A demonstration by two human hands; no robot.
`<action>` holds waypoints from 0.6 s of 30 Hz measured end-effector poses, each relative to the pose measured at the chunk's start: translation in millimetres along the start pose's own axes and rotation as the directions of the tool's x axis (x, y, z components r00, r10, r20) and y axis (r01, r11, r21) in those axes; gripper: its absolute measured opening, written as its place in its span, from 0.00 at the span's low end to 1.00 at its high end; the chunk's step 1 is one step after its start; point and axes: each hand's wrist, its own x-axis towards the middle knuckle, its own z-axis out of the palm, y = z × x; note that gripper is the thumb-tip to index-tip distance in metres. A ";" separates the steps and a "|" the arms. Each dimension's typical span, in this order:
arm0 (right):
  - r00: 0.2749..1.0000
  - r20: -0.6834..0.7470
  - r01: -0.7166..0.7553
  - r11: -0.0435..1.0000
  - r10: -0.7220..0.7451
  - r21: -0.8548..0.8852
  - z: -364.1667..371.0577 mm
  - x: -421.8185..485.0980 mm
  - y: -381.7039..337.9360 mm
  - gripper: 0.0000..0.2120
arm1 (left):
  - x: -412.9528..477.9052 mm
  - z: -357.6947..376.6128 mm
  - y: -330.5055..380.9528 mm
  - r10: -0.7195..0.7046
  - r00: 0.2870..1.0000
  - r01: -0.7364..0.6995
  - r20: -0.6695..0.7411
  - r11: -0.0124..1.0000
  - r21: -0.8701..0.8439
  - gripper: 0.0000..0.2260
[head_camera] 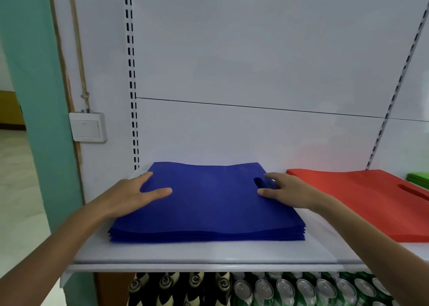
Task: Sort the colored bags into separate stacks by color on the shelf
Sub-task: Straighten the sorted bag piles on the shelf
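A stack of blue bags (209, 203) lies flat on the white shelf (209, 252), its handle cut-out at the right. My left hand (137, 194) lies flat on the stack's left edge, fingers straight, thumb on top. At the stack's right edge my right hand (285, 189) rests with straight fingers beside the cut-out. To the right lies a stack of red bags (371, 199), apart from the blue one. A stack of green bags (419, 179) shows at the far right edge, mostly cut off.
The shelf's white back panel (255, 73) rises behind the stacks, with slotted uprights on both sides. Bottles (176, 289) and cans (301, 289) fill the shelf below. A teal wall (34, 97) with a white switch box (87, 127) stands at the left.
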 end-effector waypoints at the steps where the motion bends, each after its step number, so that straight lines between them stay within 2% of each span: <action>1: 1.000 -0.004 0.003 1.000 -0.003 -0.009 -0.4 0.7 0.9 0.29 | -0.4 -0.5 1.0 0.002 1.000 -0.002 0.000 1.000 0.004 0.52; 2: 1.000 -0.002 0.002 1.000 -0.002 -0.003 -1.3 1.5 2.0 0.28 | -0.6 -2.2 1.9 -0.001 1.000 0.001 0.002 1.000 -0.008 0.51; 5: 1.000 -0.009 -0.025 0.997 0.026 0.066 -3.7 3.7 2.2 0.25 | -0.2 -10.4 0.3 -0.011 1.000 0.010 -0.011 0.995 -0.099 0.61; 6: 0.999 -0.018 -0.035 0.997 0.037 0.074 -3.8 5.7 2.5 0.25 | 0.1 -11.0 -1.1 -0.024 0.999 0.021 -0.029 0.992 -0.124 0.59; 9: 0.997 -0.035 -0.061 0.994 0.064 0.085 -2.5 10.3 3.2 0.23 | 0.9 -6.7 -2.0 -0.067 0.993 0.053 -0.093 0.988 -0.144 0.35; 10: 0.997 -0.042 -0.065 0.995 0.069 0.080 -2.2 11.4 3.2 0.23 | 1.0 -6.2 -2.0 -0.071 0.992 0.057 -0.105 0.990 -0.132 0.31; 15: 0.993 -0.074 -0.084 0.994 0.089 0.073 0.0 12.5 -0.4 0.23 | 0.0 -6.4 0.2 -0.075 0.991 0.061 -0.113 0.991 -0.120 0.29; 18: 0.995 -0.070 -0.062 0.994 0.068 0.086 3.0 10.5 -1.6 0.23 | -6.4 -3.3 5.1 -0.045 0.993 0.030 -0.111 0.991 -0.131 0.19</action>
